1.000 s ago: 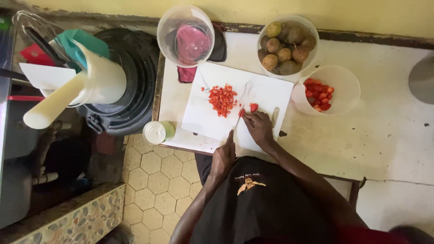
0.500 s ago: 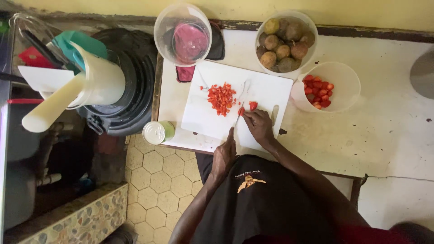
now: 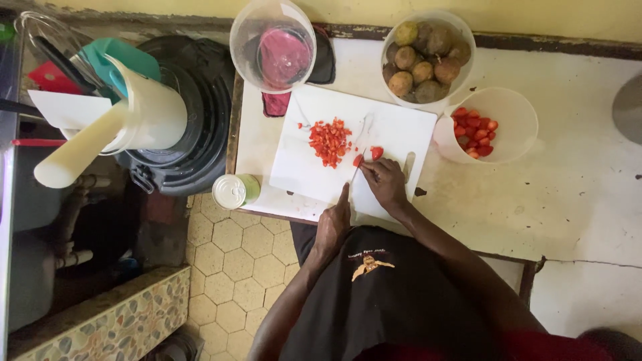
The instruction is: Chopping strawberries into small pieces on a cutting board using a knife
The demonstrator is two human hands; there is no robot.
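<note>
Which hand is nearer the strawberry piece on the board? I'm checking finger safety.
Right. The right hand touches the strawberry piece with its fingertips; the left hand is lower down the board, apparently gripping a knife.

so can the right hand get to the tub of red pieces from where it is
Probably yes. The right hand rests on the white cutting board, and the clear tub of red pieces stands just beyond the board's right edge, its top open and nothing standing between them.
</note>
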